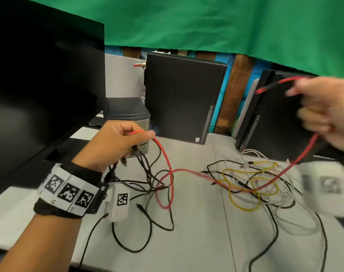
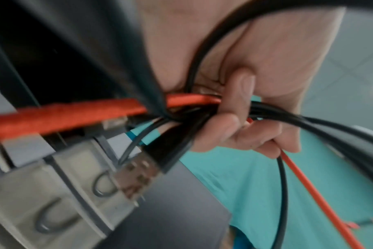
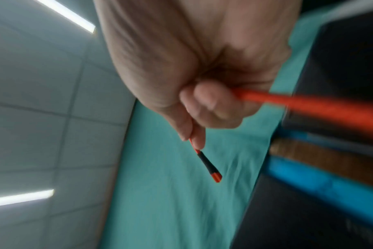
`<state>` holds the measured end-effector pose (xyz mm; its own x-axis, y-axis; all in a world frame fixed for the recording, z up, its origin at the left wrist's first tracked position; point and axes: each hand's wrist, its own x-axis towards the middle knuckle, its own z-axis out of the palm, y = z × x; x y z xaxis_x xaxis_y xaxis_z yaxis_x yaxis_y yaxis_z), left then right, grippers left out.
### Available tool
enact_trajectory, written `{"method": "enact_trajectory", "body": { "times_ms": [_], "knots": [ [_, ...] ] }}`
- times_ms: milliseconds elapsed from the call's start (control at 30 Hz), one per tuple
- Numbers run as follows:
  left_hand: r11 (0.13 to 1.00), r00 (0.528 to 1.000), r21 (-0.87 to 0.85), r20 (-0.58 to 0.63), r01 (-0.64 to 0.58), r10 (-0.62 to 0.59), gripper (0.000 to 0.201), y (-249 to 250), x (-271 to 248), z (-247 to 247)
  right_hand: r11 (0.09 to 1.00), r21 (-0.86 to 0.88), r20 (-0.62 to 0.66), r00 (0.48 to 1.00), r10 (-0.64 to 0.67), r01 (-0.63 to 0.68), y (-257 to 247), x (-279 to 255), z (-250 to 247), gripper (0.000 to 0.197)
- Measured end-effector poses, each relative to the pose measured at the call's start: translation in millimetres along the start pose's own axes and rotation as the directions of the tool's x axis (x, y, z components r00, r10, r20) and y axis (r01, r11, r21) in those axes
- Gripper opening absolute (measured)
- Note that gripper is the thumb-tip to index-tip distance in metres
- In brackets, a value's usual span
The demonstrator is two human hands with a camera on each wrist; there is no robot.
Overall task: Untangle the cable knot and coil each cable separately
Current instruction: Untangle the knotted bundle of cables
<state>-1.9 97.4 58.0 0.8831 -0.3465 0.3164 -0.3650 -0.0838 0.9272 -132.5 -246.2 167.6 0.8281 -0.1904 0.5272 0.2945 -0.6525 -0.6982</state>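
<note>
A red cable [image 1: 168, 160] runs from my left hand [image 1: 118, 142] across the grey table [image 1: 196, 242] up to my right hand [image 1: 324, 112]. The left hand, raised above the table's left side, grips the red cable [image 2: 121, 107] together with a bundle of black cables [image 2: 287, 116]; a black USB plug [image 2: 138, 173] hangs below its fingers. The right hand, blurred and lifted at the far right, pinches the red cable [image 3: 298, 102] near its red-and-black plug end [image 3: 209, 166]. A tangle of yellow [image 1: 245, 185], white and black cables lies on the table beneath it.
A dark monitor [image 1: 39, 95] stands at the left. Two black computer towers [image 1: 182, 97] [image 1: 269, 114] stand at the back with a green cloth [image 1: 206, 22] hanging above. A small grey-lidded box [image 1: 126, 110] sits behind my left hand. Loose black cable loops [image 1: 139, 232] trail toward the front edge.
</note>
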Motion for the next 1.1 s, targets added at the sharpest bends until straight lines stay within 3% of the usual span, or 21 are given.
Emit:
{"method": "enact_trajectory", "body": {
  "times_ms": [67,100,167,267,333,433,600,700,767,867,967,1100],
  "knots": [
    [0.998,0.998,0.060,0.050,-0.030,0.027,0.018,6,-5,16,0.984,0.113,0.131,0.984,0.121,-0.136,-17,-14,54,0.021],
    [0.996,0.997,0.077,0.070,-0.049,0.044,0.016,8,-8,23,0.993,0.078,0.247,0.967,0.065,-0.087,-23,-21,85,0.021],
    [0.993,0.992,0.078,0.095,-0.089,0.081,0.014,11,-13,31,1.000,-0.027,0.320,0.947,-0.001,0.010,-27,-38,134,0.020],
    [0.991,0.987,0.060,0.114,-0.120,0.113,0.012,14,-15,34,0.995,-0.103,0.369,0.929,0.025,0.014,-16,-43,166,0.016],
    [0.991,0.985,0.067,0.133,-0.119,0.109,0.014,14,-15,32,0.988,-0.156,0.351,0.935,0.041,0.016,-16,-44,170,0.013],
    [0.989,0.984,0.110,0.157,-0.101,0.083,0.012,12,-14,30,0.985,-0.175,0.328,0.944,0.046,0.012,-16,-40,158,0.026],
    [0.983,0.985,0.173,0.172,-0.057,0.027,0.008,9,-11,31,0.962,-0.252,0.405,0.914,0.010,0.101,-18,-38,129,0.032],
    [0.986,0.984,0.167,0.176,-0.018,-0.012,0.009,6,-9,30,0.934,-0.320,0.304,0.951,-0.061,0.162,-17,-36,118,0.028],
    [0.990,0.980,0.139,0.197,0.013,-0.041,0.011,4,-8,30,0.937,-0.299,0.148,0.978,-0.144,0.183,-13,-29,106,0.026],
    [0.989,0.971,0.114,0.212,0.089,-0.112,0.019,-2,-6,29,0.963,-0.214,-0.097,0.978,-0.185,0.161,-7,-11,89,0.027],
    [0.966,0.961,0.215,0.201,0.144,-0.188,0.038,-11,-3,24,0.994,-0.093,-0.325,0.942,-0.079,0.051,11,11,60,0.028],
    [0.963,0.953,0.140,0.166,0.232,-0.254,0.035,-14,1,14,0.992,-0.045,-0.399,0.912,0.091,-0.119,45,31,20,0.029]
  ]
}}
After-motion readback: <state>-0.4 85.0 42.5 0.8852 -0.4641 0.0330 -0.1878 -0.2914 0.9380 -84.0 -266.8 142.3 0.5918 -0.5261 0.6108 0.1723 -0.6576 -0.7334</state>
